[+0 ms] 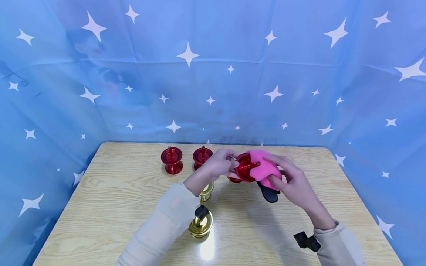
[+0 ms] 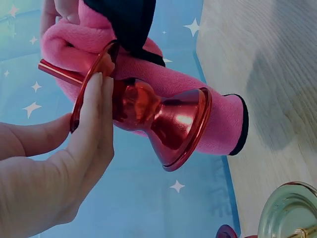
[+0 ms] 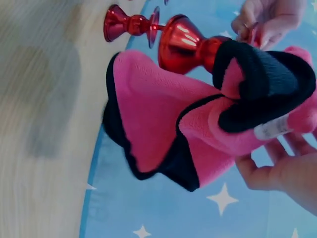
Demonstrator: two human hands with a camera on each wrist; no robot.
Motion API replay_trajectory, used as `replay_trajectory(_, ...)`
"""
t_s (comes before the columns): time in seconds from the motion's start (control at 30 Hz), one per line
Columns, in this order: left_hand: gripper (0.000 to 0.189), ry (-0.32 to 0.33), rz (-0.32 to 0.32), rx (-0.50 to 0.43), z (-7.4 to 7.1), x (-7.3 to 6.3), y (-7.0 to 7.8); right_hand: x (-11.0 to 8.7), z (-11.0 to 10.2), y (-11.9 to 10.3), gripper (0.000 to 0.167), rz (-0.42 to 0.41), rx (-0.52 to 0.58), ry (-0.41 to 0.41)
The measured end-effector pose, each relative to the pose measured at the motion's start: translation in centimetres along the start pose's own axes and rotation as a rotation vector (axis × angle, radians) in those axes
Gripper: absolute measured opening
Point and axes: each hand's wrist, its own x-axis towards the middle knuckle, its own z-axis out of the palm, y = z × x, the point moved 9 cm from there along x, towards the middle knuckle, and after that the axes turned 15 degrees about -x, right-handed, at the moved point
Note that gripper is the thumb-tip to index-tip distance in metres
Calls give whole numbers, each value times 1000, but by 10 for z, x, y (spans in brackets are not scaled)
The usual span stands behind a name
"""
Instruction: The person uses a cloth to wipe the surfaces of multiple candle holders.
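My left hand (image 1: 221, 163) pinches the dish rim of a shiny red candle holder (image 2: 181, 124), thumb on one face and fingers on the other. The holder is tilted above the table, its spike pointing toward my right hand. A pink cloth with black edging (image 3: 148, 99) lies bunched in my right hand (image 1: 294, 183), between thumb and fingers. Part of the cloth touches the holder's dish beside the spike, and a black flap hangs below. In the left wrist view the cloth passes behind the holder's stem and foot.
Two more red holders stand at the back, one at the left (image 1: 173, 160) and one (image 1: 202, 155) partly behind my left hand. Two gold holders, a nearer one (image 1: 201, 225) and a farther one (image 1: 207, 192), stand under my left forearm. A blue star-patterned curtain (image 1: 213, 74) borders the table (image 1: 126, 207).
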Motion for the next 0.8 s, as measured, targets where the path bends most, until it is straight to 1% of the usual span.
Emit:
replay_trajectory(0.1, 23, 13, 13, 3, -2, -1, 0, -3, 11, 1, 52, 35, 28, -71)
replay_trajectory(0.17, 22, 17, 23, 13, -2, -2, 1, -5, 16, 2, 53, 76, 53, -88)
replay_trajectory(0.3, 22, 19, 29, 19, -2, -2, 0, -7, 23, 6, 55, 143, 82, -63)
replay_trajectory(0.4, 23, 20, 25, 24, -2, -2, -2, -10, 27, 9, 60, 185, 68, -45)
replay_trajectory(0.5, 22, 24, 32, 69, -3, -3, -2, -12, 32, 13, 64, 239, 86, -55)
replay_trajectory(0.63, 18, 24, 48, 155, -2, -4, -2, -13, 39, 16, 60, 263, 114, -61)
replay_trajectory(0.7, 17, 25, 58, 189, -2, -4, -2, -13, 41, 16, 57, 258, 91, -43)
replay_trajectory(0.8, 16, 24, 70, 210, -1, -5, -3, -13, 41, 13, 53, 243, 33, 2)
